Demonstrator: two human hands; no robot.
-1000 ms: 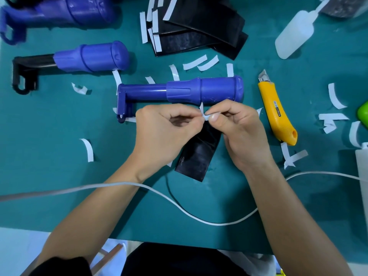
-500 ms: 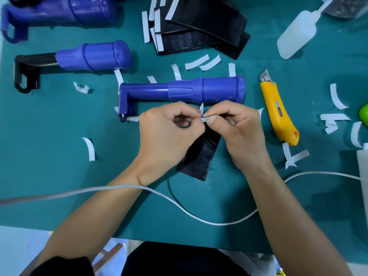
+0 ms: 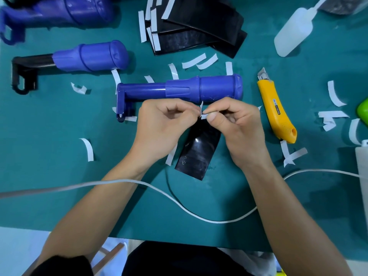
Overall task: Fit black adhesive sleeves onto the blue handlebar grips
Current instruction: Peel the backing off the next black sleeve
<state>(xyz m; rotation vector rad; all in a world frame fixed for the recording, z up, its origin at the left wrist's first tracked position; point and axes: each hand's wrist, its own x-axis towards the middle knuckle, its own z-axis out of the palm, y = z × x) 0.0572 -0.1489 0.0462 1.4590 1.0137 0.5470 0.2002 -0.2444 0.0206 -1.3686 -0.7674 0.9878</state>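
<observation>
Cable (image 3: 179,204), white, snakes along the near edge of the worktop (image 3: 59,176). Past it, left hand (image 3: 161,128) and right hand (image 3: 239,128) both pinch the far end of a black sleeve (image 3: 199,152), white strip (image 3: 203,116) poking out between fingertips. Blue grip (image 3: 199,89) lies just beyond the knuckles, mid-worktop. Spare sleeves (image 3: 199,26) piled at far edge.

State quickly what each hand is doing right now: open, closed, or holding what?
Left hand: closed, pinching the black sleeve at its top edge.
Right hand: closed, pinching the white backing strip at that same edge.
</observation>
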